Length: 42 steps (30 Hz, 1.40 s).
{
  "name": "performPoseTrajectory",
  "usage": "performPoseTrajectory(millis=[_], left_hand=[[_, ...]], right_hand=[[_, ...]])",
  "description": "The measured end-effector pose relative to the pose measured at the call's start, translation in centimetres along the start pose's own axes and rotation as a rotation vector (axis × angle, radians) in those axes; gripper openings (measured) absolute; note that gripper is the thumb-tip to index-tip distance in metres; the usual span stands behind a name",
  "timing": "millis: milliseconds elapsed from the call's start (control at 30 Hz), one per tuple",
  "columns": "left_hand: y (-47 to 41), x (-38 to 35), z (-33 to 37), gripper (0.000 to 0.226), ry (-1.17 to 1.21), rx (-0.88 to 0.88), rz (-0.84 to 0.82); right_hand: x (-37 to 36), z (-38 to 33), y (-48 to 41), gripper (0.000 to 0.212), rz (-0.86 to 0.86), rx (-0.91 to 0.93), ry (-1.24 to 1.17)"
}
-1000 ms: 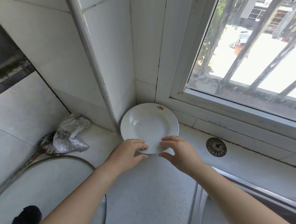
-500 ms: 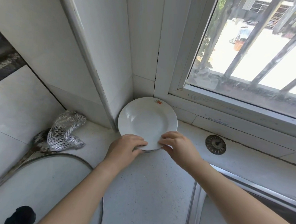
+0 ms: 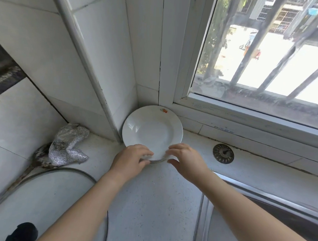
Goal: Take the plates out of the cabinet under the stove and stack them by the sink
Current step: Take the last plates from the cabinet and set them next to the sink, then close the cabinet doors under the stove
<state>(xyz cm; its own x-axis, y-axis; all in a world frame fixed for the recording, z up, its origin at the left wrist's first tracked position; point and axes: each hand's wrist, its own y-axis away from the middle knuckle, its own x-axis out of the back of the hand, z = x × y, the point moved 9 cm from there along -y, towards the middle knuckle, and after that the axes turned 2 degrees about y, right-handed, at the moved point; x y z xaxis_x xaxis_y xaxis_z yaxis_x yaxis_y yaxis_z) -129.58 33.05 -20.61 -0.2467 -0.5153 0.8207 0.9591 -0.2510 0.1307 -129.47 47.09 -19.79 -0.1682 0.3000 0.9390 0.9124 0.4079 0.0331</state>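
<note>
Resting in the far corner of the worktop point(image 3: 150, 202), a stack of plates point(image 3: 152, 131) is seen, set close against the tiled wall point(image 3: 106, 62) on one side and the window frame point(image 3: 168, 65) behind. The top plate is white, with a small orange-red mark point(image 3: 164, 110) on its far rim, and the edges of further plates are made out beneath it at the near side (how many cannot be counted).

The near edge of the stack is gripped by the left hand point(image 3: 132, 159), with the fingers curled over the rim and the thumb tucked under it. The right hand point(image 3: 187, 158) is laid on the rim just beside it, fingers bent lightly over the top plate and thumb held out below. That part is blurred, so it cannot be told whether anything is pinched.

A silver mesh cloth point(image 3: 68, 145) is left crumpled on the worktop to the left of the plates, apart from them. A glass lid point(image 3: 40, 197) with a black knob point(image 3: 22, 232) is seen nearer the camera. To the right, a metal strainer point(image 3: 223, 153) is laid flat on the worktop, and the steel sink point(image 3: 243, 187) is found just beyond the right forearm.
</note>
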Motion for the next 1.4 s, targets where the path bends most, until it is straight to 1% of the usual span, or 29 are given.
performPoseTrajectory(millis=[67,133,233,367,467,600,700,800,967,1133,1300,1400], left_hand=[[0.6,0.7,1.1,0.027,0.04,-0.009,0.027],[1.5,1.5,2.8,0.027,0.05,-0.042,0.051],[3.2,2.6,5.4,0.029,0.059,-0.086,0.086],[6.5,3.3,8.7,0.031,0.07,-0.127,0.089],[9.6,3.5,11.1,0.032,0.084,-0.155,0.091],[14.1,2.6,13.8,0.034,0.039,-0.186,0.071],[17.2,0.9,15.7,0.034,0.045,-0.198,0.02],[19.5,-1.8,17.8,0.035,0.017,-0.233,-0.071],[21.6,-7.0,22.0,0.037,-0.036,-0.297,-0.196],[23.4,-11.4,27.4,0.037,-0.033,-0.39,-0.287],[25.4,-15.4,31.9,0.033,0.013,-0.506,-0.388],[26.8,-17.2,34.7,0.029,0.024,-0.611,-0.452]], right_hand=[[0.6,0.0,1.1,0.037,-0.013,-0.042,-0.002],[1.5,-0.2,2.5,0.042,-0.005,-0.081,-0.033],[3.6,-1.0,5.5,0.044,0.034,-0.109,-0.073],[6.4,-2.7,10.8,0.047,0.107,-0.111,-0.1],[8.0,-3.5,15.5,0.049,0.185,-0.152,-0.145],[8.7,-3.6,21.9,0.05,0.233,-0.224,-0.179],[8.5,-2.8,26.5,0.047,0.259,-0.305,-0.231],[7.6,-1.6,31.3,0.045,0.27,-0.396,-0.264],[6.1,1.1,38.7,0.042,0.302,-0.562,-0.334],[6.7,3.2,45.6,0.037,0.321,-0.687,-0.346],[6.4,4.0,52.3,0.044,0.358,-0.856,-0.395],[6.6,3.5,56.4,0.047,0.444,-0.987,-0.453]])
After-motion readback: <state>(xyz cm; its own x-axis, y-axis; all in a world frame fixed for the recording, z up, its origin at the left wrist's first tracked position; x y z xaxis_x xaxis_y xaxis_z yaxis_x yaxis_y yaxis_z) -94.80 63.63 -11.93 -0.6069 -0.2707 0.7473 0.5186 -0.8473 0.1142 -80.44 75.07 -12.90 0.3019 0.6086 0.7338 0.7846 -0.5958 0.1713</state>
